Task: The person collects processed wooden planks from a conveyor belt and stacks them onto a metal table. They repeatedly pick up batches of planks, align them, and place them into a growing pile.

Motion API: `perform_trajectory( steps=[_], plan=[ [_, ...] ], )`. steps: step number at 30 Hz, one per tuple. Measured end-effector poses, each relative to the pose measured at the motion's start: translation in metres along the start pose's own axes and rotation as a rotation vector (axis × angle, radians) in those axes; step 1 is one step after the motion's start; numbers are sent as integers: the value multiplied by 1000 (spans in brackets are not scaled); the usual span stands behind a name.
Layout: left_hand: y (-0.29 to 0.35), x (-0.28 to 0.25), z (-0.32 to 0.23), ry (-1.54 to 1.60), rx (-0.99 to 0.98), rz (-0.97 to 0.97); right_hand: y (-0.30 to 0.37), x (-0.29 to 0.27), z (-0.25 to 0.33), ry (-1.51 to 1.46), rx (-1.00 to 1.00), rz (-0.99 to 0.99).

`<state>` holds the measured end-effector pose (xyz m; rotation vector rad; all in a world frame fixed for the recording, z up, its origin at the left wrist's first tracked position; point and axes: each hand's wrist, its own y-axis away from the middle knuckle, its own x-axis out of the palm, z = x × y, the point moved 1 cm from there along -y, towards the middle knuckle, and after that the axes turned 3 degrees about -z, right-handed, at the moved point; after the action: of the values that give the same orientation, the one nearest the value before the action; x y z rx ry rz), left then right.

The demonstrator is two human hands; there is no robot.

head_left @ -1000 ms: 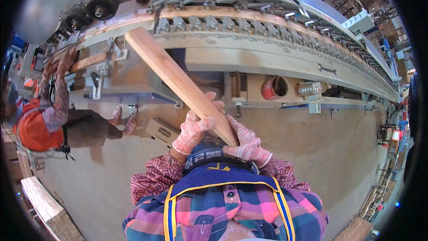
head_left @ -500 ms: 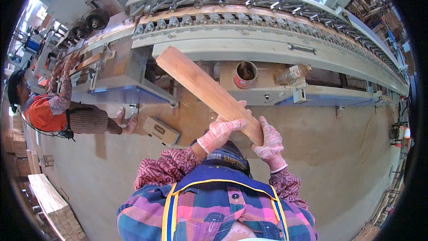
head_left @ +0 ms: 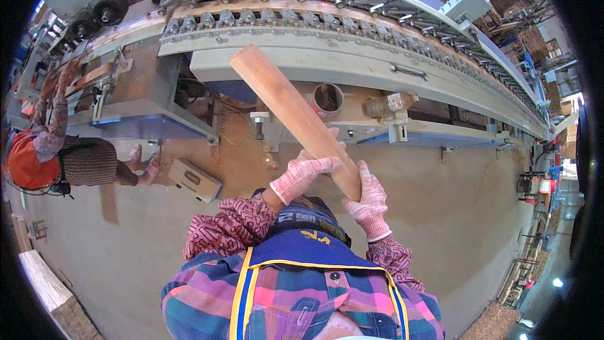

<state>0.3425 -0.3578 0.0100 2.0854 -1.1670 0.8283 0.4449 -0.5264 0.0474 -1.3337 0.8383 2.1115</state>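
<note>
Sawdust-strewn workshop floor (head_left: 472,214) lies beneath a long grey conveyor machine (head_left: 352,69). Both gloved hands, left hand (head_left: 302,175) and right hand (head_left: 368,198), clasp the long pale wooden plank's (head_left: 283,101) near end, angling it up toward the machine for control.

Both gloved hands, left hand (head_left: 301,175) and right hand (head_left: 368,203), grip a wooden plank (head_left: 292,113).

Small white-and-red rectangular label (head_left: 397,101) on a dusty bottle-shaped part under the long grey conveyor machine (head_left: 352,69). No screens seen.
</note>
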Motion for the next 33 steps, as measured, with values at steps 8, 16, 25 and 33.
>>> perform_trajectory(
  steps=[8,16,25,33],
  plan=[
    [-28,23,17,-41,-80,28,-9,-12,-37,-70,-57,-44],
    [-74,91,83,-71,18,16,-42,-44,-141,-170,-189,-25],
    [-133,207,172,-198,36,5,-72,-114,-294,-179,-246,76],
    [-170,215,189,-195,79,-230,-121,-128,-335,-410,-506,-59]
  ],
)
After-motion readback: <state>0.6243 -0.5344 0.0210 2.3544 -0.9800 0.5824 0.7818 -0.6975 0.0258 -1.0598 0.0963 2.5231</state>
